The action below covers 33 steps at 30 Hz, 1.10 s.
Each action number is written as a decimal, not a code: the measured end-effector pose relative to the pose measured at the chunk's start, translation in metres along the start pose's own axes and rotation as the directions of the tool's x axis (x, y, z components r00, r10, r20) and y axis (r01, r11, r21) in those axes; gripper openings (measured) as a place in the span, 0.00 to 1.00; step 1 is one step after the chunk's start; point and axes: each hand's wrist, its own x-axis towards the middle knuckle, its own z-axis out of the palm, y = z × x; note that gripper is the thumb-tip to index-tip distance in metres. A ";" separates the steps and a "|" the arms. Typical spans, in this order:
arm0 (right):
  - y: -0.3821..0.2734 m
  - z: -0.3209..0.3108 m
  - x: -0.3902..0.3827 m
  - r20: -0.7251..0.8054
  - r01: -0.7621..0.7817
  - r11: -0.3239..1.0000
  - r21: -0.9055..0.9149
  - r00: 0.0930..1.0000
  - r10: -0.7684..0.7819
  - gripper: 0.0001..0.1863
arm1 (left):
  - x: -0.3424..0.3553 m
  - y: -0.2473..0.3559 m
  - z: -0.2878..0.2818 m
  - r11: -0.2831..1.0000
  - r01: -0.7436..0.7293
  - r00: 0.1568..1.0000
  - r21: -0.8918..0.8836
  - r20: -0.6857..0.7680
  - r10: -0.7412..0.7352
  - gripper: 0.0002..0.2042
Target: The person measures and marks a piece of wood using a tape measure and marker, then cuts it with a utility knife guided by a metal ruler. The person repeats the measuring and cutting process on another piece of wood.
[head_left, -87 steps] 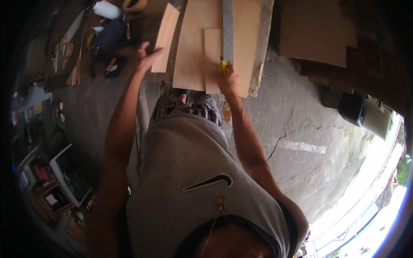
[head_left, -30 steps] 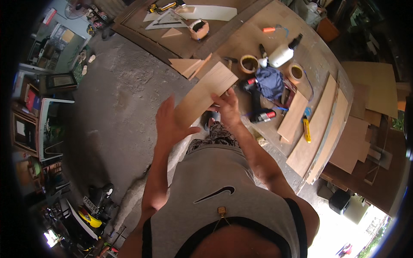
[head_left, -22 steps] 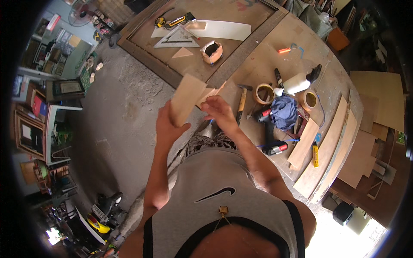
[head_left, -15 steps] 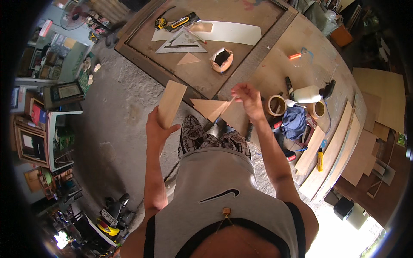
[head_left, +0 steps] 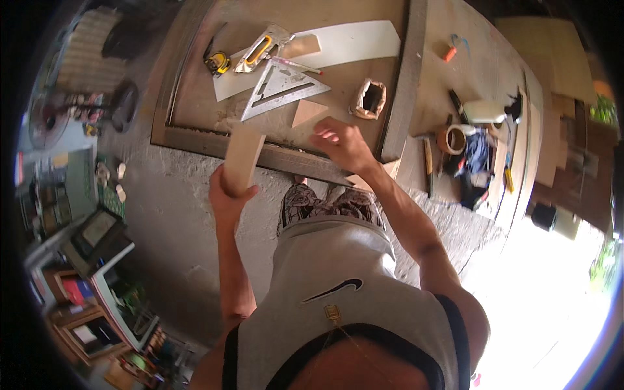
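Note:
My left hand (head_left: pixel 229 195) grips a flat rectangular wooden board (head_left: pixel 246 155), held upright off the front edge of the dark wooden frame (head_left: pixel 286 158). Above that frame reaches my right hand (head_left: pixel 343 144), fingers loosely curled and a little blurred, with nothing visible in them. Just beyond its fingertips lies a thin wooden triangle (head_left: pixel 308 113). More thin wooden pieces (head_left: pixel 391 169) rest at the frame's near corner, partly covered by my right forearm. A metal speed square (head_left: pixel 286 90) with a pencil (head_left: pixel 296 64) lies farther back.
Inside the frame are a staple gun (head_left: pixel 263 49), a tape measure (head_left: pixel 218 63), a white strip (head_left: pixel 354 44) and an open paper bag (head_left: pixel 369 101). To the right, a hammer (head_left: pixel 428 166), tape roll (head_left: pixel 452 139), white bottle (head_left: pixel 484 112) and screwdriver (head_left: pixel 450 53) lie on the board.
My right hand has left the thin wooden pieces at the corner and moved left, toward the lone triangle. The view has turned; my left hand still holds the board.

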 end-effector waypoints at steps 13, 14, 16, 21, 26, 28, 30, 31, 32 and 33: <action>0.065 0.087 0.172 -0.193 -0.203 0.601 -0.773 0.978 0.081 0.49 | 0.060 0.006 -0.073 0.928 -0.327 0.945 0.180 0.045 0.324 0.43; 0.065 0.085 0.174 -0.172 -0.214 0.625 -0.750 0.977 0.129 0.49 | 0.055 0.003 -0.077 0.935 -0.315 0.948 0.163 -0.002 0.319 0.43; 0.064 0.079 0.179 -0.119 -0.237 0.661 -0.712 0.968 0.220 0.50 | 0.047 -0.004 -0.088 0.922 -0.313 0.941 0.228 -0.053 0.333 0.40; 0.046 0.050 0.174 0.015 -0.032 0.873 -0.486 0.999 0.046 0.36 | 0.061 -0.011 -0.100 0.953 -0.245 0.940 0.177 -0.196 0.278 0.26; -0.059 -0.001 0.114 0.049 0.135 0.896 -0.423 0.991 -0.126 0.22 | 0.113 0.016 -0.133 0.881 -0.393 0.874 0.263 -0.193 0.447 0.20; -0.076 -0.032 0.091 0.059 0.183 0.902 -0.391 0.983 -0.174 0.21 | 0.131 0.055 -0.130 0.794 -0.500 0.832 0.347 -0.063 0.551 0.19; -0.113 -0.060 0.064 0.112 0.125 0.903 -0.410 0.990 -0.086 0.24 | 0.147 0.091 -0.116 0.697 -0.649 0.744 0.304 0.064 0.665 0.18; -0.132 -0.069 0.052 0.136 0.037 0.884 -0.466 0.990 0.031 0.25 | 0.152 0.107 -0.102 0.642 -0.730 0.677 0.234 0.120 0.727 0.17; -0.136 -0.075 0.041 0.138 0.053 0.890 -0.453 0.990 0.012 0.25 | 0.154 0.124 -0.086 0.578 -0.802 0.597 0.152 0.170 0.784 0.17; -0.138 -0.082 0.030 0.136 0.065 0.894 -0.443 0.991 -0.005 0.26 | 0.154 0.141 -0.069 0.508 -0.860 0.508 0.058 0.210 0.836 0.17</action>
